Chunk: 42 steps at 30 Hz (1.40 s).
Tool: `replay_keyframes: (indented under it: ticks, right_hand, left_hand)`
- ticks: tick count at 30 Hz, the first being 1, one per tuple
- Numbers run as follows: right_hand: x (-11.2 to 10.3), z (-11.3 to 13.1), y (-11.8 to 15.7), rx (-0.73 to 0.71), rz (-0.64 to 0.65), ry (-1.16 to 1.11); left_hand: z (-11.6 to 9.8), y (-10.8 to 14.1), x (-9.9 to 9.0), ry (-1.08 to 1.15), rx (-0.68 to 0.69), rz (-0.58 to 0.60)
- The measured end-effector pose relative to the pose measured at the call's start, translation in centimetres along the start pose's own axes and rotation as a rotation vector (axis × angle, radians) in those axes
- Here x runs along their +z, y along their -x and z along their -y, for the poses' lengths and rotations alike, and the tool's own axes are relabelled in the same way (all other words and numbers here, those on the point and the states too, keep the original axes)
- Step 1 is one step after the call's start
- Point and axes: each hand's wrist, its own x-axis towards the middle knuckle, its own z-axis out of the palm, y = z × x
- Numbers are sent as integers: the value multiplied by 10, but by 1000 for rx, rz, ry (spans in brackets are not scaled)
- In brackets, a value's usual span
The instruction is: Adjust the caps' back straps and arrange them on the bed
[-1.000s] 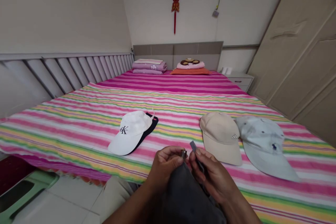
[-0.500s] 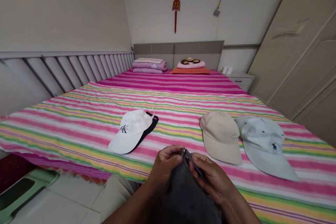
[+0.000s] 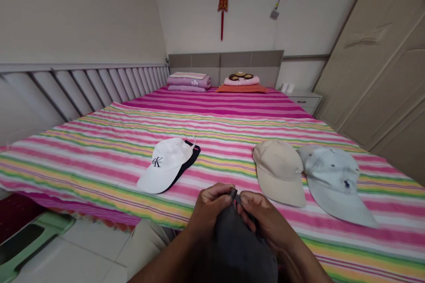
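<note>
A dark grey cap (image 3: 241,247) is between my hands at the bottom middle, its back strap and buckle uppermost. My left hand (image 3: 212,205) is closed, thumb and fingers pinching the buckle end of the strap. Closed too, my right hand (image 3: 262,214) grips the strap's other side by the opening. Left of my hands, a white cap (image 3: 171,159) with black letters lies over a dark cap (image 3: 188,161), mostly hidden beneath it. To the right lie a beige cap (image 3: 279,170) and a pale blue cap (image 3: 335,181), touching side by side.
The caps rest on a striped bedspread (image 3: 219,130). Folded bedding (image 3: 189,82) and a pink pillow stack (image 3: 241,82) stand by the headboard (image 3: 252,59). A metal railing (image 3: 99,84) runs along the left; a green stool (image 3: 36,239) is on the floor below.
My right fingers have shifted slightly along the strap, and the gap by the buckle looks smaller. The grey cap has turned a little. The caps on the bed have stayed put.
</note>
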Motion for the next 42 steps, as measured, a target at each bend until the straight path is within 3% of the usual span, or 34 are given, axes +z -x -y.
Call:
replay_keyframes:
  ticks: [9,17,24,30,34,42]
  right_hand:
    - [0,-2,-1,-6,-20,-166]
    - [6,2,-1,-1,-49,-238]
    - [8,3,-1,-57,-116,-313]
    - [4,0,-2,-105,-101,-126]
    - [6,3,0,-107,-135,11]
    - [7,2,-1,-237,-198,404]
  left_hand:
    - [1,0,1,-53,60,37]
    - [-5,2,2,-232,98,45]
    - [-2,-1,1,-182,36,12]
    - [-8,-3,-4,-323,48,141]
    - [-13,-3,-6,-363,36,115]
    - [-10,-4,-7,-122,-172,97]
